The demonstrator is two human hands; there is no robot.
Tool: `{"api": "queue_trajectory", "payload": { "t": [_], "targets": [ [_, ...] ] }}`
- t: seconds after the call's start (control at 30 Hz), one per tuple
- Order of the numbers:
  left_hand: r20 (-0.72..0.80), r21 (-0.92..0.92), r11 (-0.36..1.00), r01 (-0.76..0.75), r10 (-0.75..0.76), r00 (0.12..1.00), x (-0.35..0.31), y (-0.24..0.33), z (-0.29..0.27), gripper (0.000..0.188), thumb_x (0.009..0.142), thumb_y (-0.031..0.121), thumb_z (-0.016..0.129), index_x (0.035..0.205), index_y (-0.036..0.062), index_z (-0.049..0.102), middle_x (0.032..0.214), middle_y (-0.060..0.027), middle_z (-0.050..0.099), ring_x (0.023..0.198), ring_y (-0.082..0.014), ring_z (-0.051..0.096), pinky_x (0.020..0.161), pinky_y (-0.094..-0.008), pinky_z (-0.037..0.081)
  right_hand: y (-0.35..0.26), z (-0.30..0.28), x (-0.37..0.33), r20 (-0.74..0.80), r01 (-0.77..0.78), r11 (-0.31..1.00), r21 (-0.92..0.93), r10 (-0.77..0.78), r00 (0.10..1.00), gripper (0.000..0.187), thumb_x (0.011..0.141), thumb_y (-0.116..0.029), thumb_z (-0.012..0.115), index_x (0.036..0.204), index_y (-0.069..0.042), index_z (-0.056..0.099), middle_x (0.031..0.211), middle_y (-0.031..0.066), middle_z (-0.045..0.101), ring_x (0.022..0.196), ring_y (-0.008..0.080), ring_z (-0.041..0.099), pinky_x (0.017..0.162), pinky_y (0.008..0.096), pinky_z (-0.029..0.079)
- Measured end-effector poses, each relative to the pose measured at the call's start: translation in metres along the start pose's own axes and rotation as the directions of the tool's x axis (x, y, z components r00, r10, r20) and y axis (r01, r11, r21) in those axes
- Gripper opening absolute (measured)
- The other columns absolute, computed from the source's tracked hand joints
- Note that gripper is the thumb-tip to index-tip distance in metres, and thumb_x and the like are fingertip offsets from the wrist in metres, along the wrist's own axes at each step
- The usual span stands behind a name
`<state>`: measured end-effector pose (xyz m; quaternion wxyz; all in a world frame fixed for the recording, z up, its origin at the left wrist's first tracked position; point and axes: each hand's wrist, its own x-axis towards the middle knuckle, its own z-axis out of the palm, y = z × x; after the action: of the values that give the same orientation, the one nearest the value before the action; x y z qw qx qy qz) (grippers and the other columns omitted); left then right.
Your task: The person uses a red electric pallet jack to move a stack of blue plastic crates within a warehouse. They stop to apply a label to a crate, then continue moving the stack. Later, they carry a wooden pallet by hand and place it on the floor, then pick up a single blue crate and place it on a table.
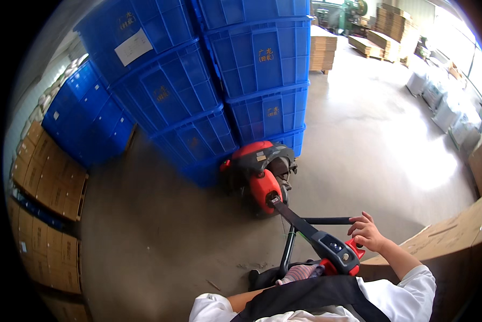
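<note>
— Loosely spread and a little bent: that is the right hand (367, 236) in the head view, fingers parted at the right end of a black tubular bar (327, 220).

— Touching it?

— I cannot tell; the fingertips overlap its end. Next to the thumb is a red plastic lever (353, 248) on a dark grey control head (327, 241), and any contact there is unclear too.

— And the left hand?

— Hidden behind the black cloth apron (305, 295), so I cannot tell its grip; a stretch of bare left forearm (244, 300) shows. Beside the control head is a pink-and-grey striped fabric piece (299, 274), mostly covered and hard to identify.

— Where is the red-and-black pallet truck (264, 187)?

— On the grey concrete floor (155, 231), its long dark tiller (291, 215) running to the control head. Its body stands close against a tall stack of blue ribbed plastic crates (246, 61), whose lower left corner blurs and whose top is cut off.

— The floor's edges?

— Along the left edge, brown cardboard cartons (50, 177) sit on wooden pallets (83, 198), the nearest fading into the dark rim, with a second group of blue plastic crates (90, 115) beyond. Along the far right edge, bulging white sacks (445, 107) are washed out by glare. At the near right corner, a large brown cardboard box (445, 228) is cut off.
</note>
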<state>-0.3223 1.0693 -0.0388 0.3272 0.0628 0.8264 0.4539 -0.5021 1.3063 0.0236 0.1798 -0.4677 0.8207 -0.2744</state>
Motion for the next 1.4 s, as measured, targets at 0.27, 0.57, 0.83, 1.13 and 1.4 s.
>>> {"api": "queue_trajectory", "payload": {
  "t": [0.27,0.57,0.83,1.13,1.4],
  "targets": [
    [-0.145,-0.04,0.999,0.032,-0.038,0.989,0.037,0.036,0.031,0.054,0.086,0.055,0.046,0.118,0.0135,0.056,0.1,-0.0177,0.066,0.097,-0.0354,0.061,0.082,-0.043,0.046,0.061,-0.027,-0.009,0.129,0.103,0.993,0.054,-0.109,0.986,0.046,0.094,-0.045,0.041,0.082,-0.009,0.069,0.093,-0.001,0.066,0.114,0.0213,0.051,0.103,0.0455,0.023],
    [-0.022,-0.039,0.993,0.107,-0.108,0.994,0.049,0.049,0.029,0.061,0.091,0.058,0.035,0.129,0.0128,0.049,0.107,-0.0165,0.065,0.106,-0.0359,0.058,0.091,-0.0444,0.045,0.077,-0.022,-0.015,0.208,0.117,0.993,0.019,-0.118,0.971,0.043,0.094,-0.039,0.042,0.075,-0.009,0.066,0.084,-0.0005,0.067,0.105,0.0184,0.057,0.098,0.0426,0.028],
    [-0.151,-0.16,0.987,0.02,-0.045,0.988,0.049,0.054,0.038,0.055,0.093,0.054,0.035,0.123,0.0114,0.052,0.104,-0.0191,0.065,0.1,-0.0369,0.06,0.084,-0.0456,0.046,0.093,-0.018,-0.021,0.179,0.126,0.992,-0.002,-0.124,0.976,0.045,0.093,-0.04,0.043,0.071,-0.008,0.065,0.086,0.006,0.067,0.101,0.0209,0.057,0.094,0.0416,0.032],
    [-0.484,-0.054,0.998,0.013,-0.037,0.874,0.084,0.032,0.083,0.048,0.098,0.046,0.03,0.108,0.011,0.061,0.083,-0.0182,0.066,0.082,-0.0378,0.062,0.073,-0.0477,0.047,0.137,0.005,-0.026,0.195,0.153,0.988,-0.035,-0.143,0.97,0.041,0.095,-0.037,0.039,0.075,-0.009,0.061,0.08,0.0039,0.062,0.086,0.0236,0.055,0.087,0.0402,0.033],
    [-0.679,0.13,0.983,0.13,-0.007,0.734,0.062,0.012,0.101,0.049,0.097,0.048,0.03,0.098,0.0141,0.066,0.076,-0.0164,0.066,0.074,-0.0356,0.063,0.068,-0.0465,0.047,0.14,0.04,-0.029,0.246,0.117,0.993,-0.023,-0.108,0.963,0.047,0.097,-0.04,0.033,0.071,-0.01,0.057,0.075,0.0033,0.059,0.083,0.0233,0.055,0.087,0.0394,0.033]
  ]
}}
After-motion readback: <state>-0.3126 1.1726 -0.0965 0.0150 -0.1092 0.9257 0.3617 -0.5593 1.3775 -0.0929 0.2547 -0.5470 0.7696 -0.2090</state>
